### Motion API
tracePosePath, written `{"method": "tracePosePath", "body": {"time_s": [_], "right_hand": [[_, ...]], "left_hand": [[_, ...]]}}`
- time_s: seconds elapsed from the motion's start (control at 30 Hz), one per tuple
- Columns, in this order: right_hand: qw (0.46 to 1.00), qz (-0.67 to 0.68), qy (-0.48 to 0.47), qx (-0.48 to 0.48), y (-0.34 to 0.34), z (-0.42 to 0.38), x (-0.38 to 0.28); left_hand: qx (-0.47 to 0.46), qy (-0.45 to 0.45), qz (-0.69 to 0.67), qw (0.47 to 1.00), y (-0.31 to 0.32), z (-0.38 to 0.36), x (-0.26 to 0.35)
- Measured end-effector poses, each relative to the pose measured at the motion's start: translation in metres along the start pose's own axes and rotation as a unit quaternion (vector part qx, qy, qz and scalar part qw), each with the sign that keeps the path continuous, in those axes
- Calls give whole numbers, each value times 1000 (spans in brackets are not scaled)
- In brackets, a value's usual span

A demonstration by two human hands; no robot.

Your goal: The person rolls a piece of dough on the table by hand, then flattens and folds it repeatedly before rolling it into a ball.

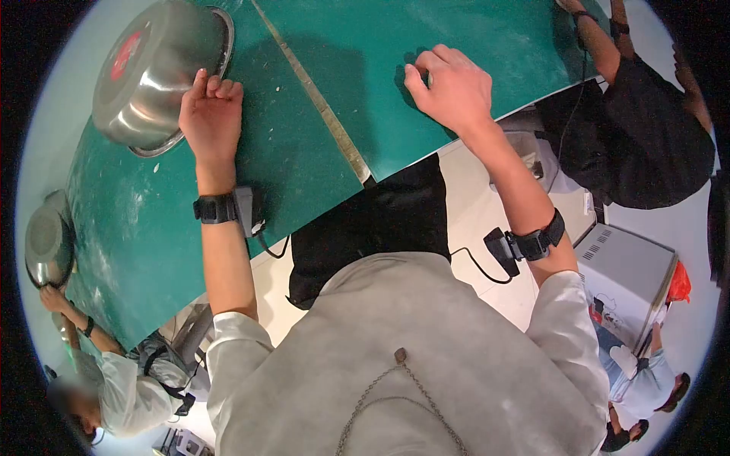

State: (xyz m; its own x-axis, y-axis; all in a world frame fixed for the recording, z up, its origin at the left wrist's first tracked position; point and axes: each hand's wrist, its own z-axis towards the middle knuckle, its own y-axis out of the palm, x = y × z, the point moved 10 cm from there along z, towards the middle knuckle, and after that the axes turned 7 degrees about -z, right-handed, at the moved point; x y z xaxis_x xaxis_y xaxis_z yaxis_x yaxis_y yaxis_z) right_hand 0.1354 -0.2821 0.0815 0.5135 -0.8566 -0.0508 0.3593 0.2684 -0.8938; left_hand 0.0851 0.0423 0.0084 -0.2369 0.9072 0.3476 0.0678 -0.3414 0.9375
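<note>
— Grey shirt (426,357) and a thin neck chain (403,380) fill the near edge of the head view, with both forearms reaching out over the green worktop (304,152). What are the hands doing?

— Left hand (211,118) is raised on edge, fingers straight and pressed together, their tips touching the rim of a steel bowl (156,72). It grips nothing. That bowl is tipped on its side just beyond the fingers, its bottom turned toward the camera, so I cannot tell what is inside, if anything.

— And the right hand (455,87)?

— Knuckles up, fingers curled down onto the worktop, perhaps over something small; I cannot tell.

— Any risk?

— I'd judge the bowl could roll or slide, since only fingertips steady it and it stands tilted on its rim.

— Other bowls?

— A second steel bowl (49,243) sits far to the left of the left hand, held by another person's hand (53,298); its contents don't show either.
</note>
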Motion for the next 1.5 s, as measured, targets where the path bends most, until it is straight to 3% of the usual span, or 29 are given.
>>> {"method": "tracePosePath", "body": {"time_s": [0.07, 0.13, 0.17, 0.27, 0.3, 0.37, 0.4, 0.6, 0.9, 1.1, 1.3, 1.5], "right_hand": [[1000, -2, -4, -9, 4, 1, -1], [987, 138, 77, 35, -3, 5, 27], [987, 137, 78, 35, -4, 5, 32], [866, 419, 265, 65, 13, -8, 86], [866, 418, 268, 65, 15, -14, 88], [966, 229, 74, 95, -10, -13, 54], [979, 189, 43, 56, -10, -19, 43], [981, 187, -35, 25, -16, -28, 16], [979, 194, 31, 44, -1, -22, 25], [971, 221, 35, 82, -2, -23, 29], [965, 238, 33, 100, -3, -24, 34], [961, 253, 29, 106, 0, -22, 35]], "left_hand": [[-6, -2, -8, 1000, 0, 1, -1], [-2, -2, -8, 1000, -2, 3, 0], [2, -2, -9, 1000, -3, 4, -1], [-31, -18, -13, 999, -2, 6, -2], [-31, -20, -14, 999, -1, 6, -4], [-27, -17, -10, 999, -2, 6, -2], [-26, -17, -10, 999, -1, 5, -3], [-20, -11, -11, 1000, -3, 2, -2], [30, 29, 20, 999, -5, -2, 7], [14, 14, 7, 1000, -2, 0, 5], [59, 27, 16, 998, -2, -5, 6], [3, 6, 6, 1000, 0, 1, 8]]}}
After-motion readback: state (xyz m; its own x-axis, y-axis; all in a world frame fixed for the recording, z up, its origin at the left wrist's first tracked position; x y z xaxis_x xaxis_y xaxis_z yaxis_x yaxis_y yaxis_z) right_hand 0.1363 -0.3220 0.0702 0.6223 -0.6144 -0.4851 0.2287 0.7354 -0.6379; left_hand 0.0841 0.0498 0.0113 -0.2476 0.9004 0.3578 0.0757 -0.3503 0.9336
